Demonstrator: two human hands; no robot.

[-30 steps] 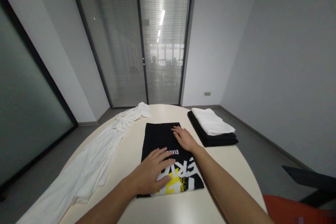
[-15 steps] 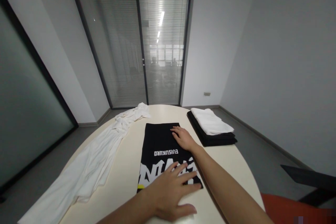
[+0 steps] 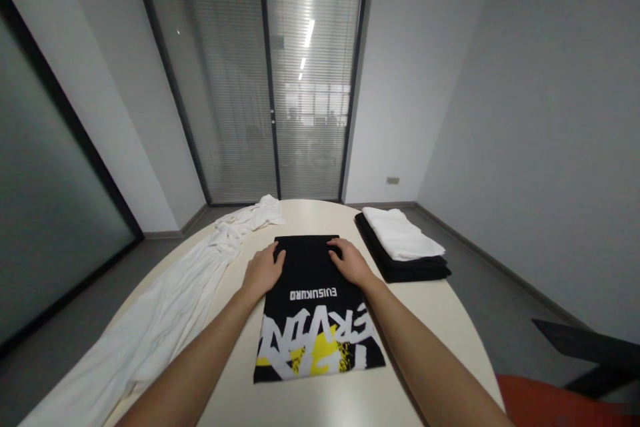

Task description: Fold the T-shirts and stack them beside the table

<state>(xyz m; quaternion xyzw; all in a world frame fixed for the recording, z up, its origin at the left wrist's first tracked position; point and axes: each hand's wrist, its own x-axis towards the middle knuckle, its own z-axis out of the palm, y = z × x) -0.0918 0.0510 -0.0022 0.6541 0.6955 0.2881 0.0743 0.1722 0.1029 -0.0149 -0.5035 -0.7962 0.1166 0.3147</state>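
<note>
A folded black T-shirt lies flat on the table, its white lettering and yellow print facing up, upside down from where I look. At its far left corner rests my left hand, thumb and fingers apart and fingertips on the cloth. My right hand touches the far right corner in much the same way, its thumb spread from the bent fingers. Neither hand lifts the cloth.
The pale round table carries a long, crumpled white garment along its left side. At the right edge, a folded white cloth tops a stack of folded black clothes. A red seat stands at lower right.
My left hand has moved from the near part of the T-shirt to its far left corner, uncovering the print. My right hand has stayed near the far right corner.
</note>
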